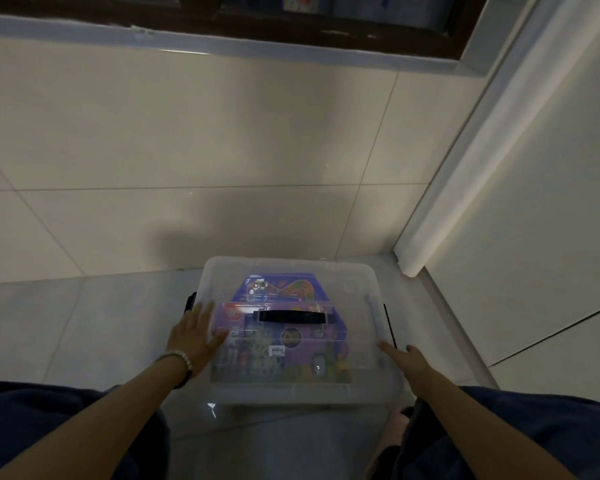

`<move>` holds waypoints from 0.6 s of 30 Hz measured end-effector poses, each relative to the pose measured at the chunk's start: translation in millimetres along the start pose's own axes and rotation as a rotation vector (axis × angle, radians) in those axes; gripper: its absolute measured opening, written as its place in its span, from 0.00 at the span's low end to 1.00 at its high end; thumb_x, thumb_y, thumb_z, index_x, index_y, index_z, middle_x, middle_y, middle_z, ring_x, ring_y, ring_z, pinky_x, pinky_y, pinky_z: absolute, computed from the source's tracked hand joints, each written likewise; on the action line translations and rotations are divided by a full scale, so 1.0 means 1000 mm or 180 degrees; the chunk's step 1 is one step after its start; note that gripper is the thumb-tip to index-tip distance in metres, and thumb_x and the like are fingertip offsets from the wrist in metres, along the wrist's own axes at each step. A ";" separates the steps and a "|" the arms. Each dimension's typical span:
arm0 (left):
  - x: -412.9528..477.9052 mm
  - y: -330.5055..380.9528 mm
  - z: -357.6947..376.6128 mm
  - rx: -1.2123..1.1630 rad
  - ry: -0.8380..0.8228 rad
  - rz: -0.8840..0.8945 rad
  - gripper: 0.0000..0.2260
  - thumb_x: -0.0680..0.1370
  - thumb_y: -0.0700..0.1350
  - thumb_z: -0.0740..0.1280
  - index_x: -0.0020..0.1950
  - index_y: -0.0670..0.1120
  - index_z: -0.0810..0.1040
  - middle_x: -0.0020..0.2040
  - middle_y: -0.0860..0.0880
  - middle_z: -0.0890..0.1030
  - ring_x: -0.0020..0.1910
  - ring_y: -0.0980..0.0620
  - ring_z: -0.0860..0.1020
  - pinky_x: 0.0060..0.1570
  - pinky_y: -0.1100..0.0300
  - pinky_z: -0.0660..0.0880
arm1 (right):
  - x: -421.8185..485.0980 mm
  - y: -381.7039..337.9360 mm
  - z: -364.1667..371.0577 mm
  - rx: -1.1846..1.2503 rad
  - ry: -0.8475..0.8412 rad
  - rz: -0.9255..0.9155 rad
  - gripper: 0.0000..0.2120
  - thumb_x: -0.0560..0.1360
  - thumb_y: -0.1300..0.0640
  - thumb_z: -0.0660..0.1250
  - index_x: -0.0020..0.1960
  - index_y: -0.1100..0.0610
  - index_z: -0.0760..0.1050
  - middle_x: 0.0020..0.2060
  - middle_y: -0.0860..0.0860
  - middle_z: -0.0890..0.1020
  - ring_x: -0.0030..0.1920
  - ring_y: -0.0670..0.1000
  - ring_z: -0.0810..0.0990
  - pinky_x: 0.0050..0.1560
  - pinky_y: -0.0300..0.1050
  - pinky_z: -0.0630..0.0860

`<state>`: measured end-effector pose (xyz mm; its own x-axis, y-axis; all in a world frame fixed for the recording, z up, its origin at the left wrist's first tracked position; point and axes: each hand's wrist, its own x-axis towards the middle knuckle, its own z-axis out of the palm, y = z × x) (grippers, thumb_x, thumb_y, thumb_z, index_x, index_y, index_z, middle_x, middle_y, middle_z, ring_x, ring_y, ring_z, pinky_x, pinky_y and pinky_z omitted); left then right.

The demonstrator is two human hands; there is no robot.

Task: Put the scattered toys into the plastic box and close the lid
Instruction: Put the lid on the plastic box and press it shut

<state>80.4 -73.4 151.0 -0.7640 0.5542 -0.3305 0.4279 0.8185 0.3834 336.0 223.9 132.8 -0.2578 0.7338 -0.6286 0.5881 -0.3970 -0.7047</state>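
We note clear plastic box (291,393) on tiled floor (187,150) just in front of us, lid (354,282) on w/ black handle (291,317) centred, purple toy pack (278,355) visible inside; left hand (191,337) flat, fingers straight, on lid's left side, right hand (409,358) open, fingers straight at lid's right edge.

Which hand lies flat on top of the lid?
The left hand, wearing the beaded bracelet; its straight fingers rest on the lid. The right hand is at the right edge of the box.
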 end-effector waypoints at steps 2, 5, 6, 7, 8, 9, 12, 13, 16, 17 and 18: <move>0.001 0.025 0.005 0.0193 -0.0193 0.0323 0.44 0.65 0.72 0.38 0.77 0.51 0.41 0.78 0.47 0.44 0.77 0.46 0.46 0.75 0.48 0.49 | 0.006 0.001 0.001 -0.0030 -0.0043 -0.0163 0.42 0.66 0.49 0.75 0.71 0.67 0.61 0.67 0.63 0.70 0.64 0.63 0.72 0.65 0.54 0.70; 0.000 0.052 0.023 0.0557 -0.0502 0.0542 0.56 0.52 0.78 0.29 0.76 0.51 0.37 0.77 0.48 0.38 0.76 0.45 0.39 0.74 0.44 0.42 | 0.008 -0.003 0.001 0.0089 -0.0132 -0.0315 0.22 0.69 0.49 0.73 0.53 0.64 0.76 0.43 0.58 0.79 0.44 0.56 0.77 0.47 0.49 0.77; -0.001 0.057 0.029 0.0683 -0.0631 0.0526 0.61 0.46 0.79 0.25 0.76 0.51 0.35 0.77 0.48 0.35 0.76 0.44 0.37 0.74 0.43 0.40 | 0.007 -0.006 0.002 0.0193 -0.0131 -0.0382 0.18 0.69 0.46 0.71 0.44 0.62 0.77 0.36 0.55 0.77 0.38 0.54 0.76 0.40 0.46 0.75; -0.001 0.061 0.036 0.0766 -0.0691 0.0463 0.63 0.43 0.78 0.20 0.75 0.50 0.32 0.76 0.48 0.32 0.75 0.43 0.35 0.73 0.42 0.39 | 0.008 -0.009 0.001 0.0248 -0.0132 -0.0420 0.21 0.68 0.41 0.70 0.36 0.60 0.75 0.30 0.54 0.75 0.33 0.53 0.74 0.35 0.44 0.74; -0.001 0.063 0.041 0.0787 -0.0678 0.0402 0.62 0.42 0.76 0.18 0.73 0.50 0.30 0.75 0.48 0.30 0.75 0.43 0.33 0.72 0.42 0.37 | 0.009 -0.011 0.000 0.0302 -0.0196 -0.0416 0.25 0.65 0.37 0.70 0.34 0.60 0.73 0.29 0.54 0.74 0.32 0.53 0.74 0.33 0.43 0.74; -0.002 0.066 0.046 0.0777 -0.0623 0.0360 0.60 0.43 0.75 0.17 0.71 0.49 0.27 0.74 0.49 0.28 0.74 0.43 0.32 0.71 0.42 0.36 | 0.012 -0.010 0.000 0.0300 -0.0233 -0.0409 0.28 0.62 0.35 0.71 0.38 0.62 0.74 0.31 0.55 0.75 0.33 0.54 0.76 0.34 0.44 0.76; -0.004 0.069 0.052 0.0817 -0.0471 0.0319 0.55 0.46 0.75 0.17 0.68 0.50 0.26 0.68 0.52 0.23 0.71 0.47 0.28 0.71 0.41 0.34 | 0.017 -0.005 0.006 0.0032 -0.0346 -0.0675 0.33 0.64 0.42 0.76 0.60 0.59 0.68 0.49 0.56 0.78 0.49 0.57 0.80 0.44 0.48 0.80; -0.003 0.069 0.054 0.0815 -0.0450 0.0311 0.54 0.46 0.75 0.17 0.68 0.50 0.26 0.67 0.52 0.23 0.70 0.48 0.27 0.71 0.42 0.33 | 0.017 -0.003 0.009 -0.0167 -0.0365 -0.0900 0.34 0.65 0.43 0.76 0.63 0.57 0.67 0.53 0.54 0.78 0.53 0.57 0.79 0.45 0.45 0.79; -0.001 0.068 0.055 0.0765 -0.0461 0.0306 0.54 0.47 0.76 0.18 0.69 0.49 0.26 0.66 0.52 0.22 0.71 0.47 0.27 0.70 0.42 0.32 | 0.015 0.000 0.014 -0.0371 -0.0173 -0.1189 0.30 0.71 0.49 0.72 0.68 0.56 0.67 0.59 0.52 0.77 0.57 0.53 0.77 0.52 0.44 0.77; 0.000 0.068 0.056 0.0763 -0.0461 0.0312 0.54 0.47 0.76 0.18 0.69 0.49 0.27 0.66 0.52 0.21 0.70 0.48 0.26 0.70 0.42 0.32 | 0.015 0.001 0.014 -0.0330 -0.0109 -0.1207 0.29 0.72 0.49 0.71 0.69 0.56 0.67 0.60 0.53 0.77 0.58 0.53 0.77 0.55 0.47 0.77; 0.000 0.068 0.056 0.0760 -0.0456 0.0311 0.55 0.47 0.76 0.18 0.69 0.49 0.27 0.65 0.52 0.21 0.69 0.49 0.25 0.70 0.43 0.32 | 0.015 0.001 0.015 -0.0308 -0.0069 -0.1197 0.29 0.72 0.49 0.70 0.69 0.56 0.67 0.61 0.53 0.77 0.58 0.54 0.77 0.58 0.50 0.77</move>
<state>136.4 -9.7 128.6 -0.6449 0.6339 -0.4268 0.6106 0.7633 0.2112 321.3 226.5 118.2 -0.4847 0.8059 -0.3400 0.5189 -0.0480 -0.8535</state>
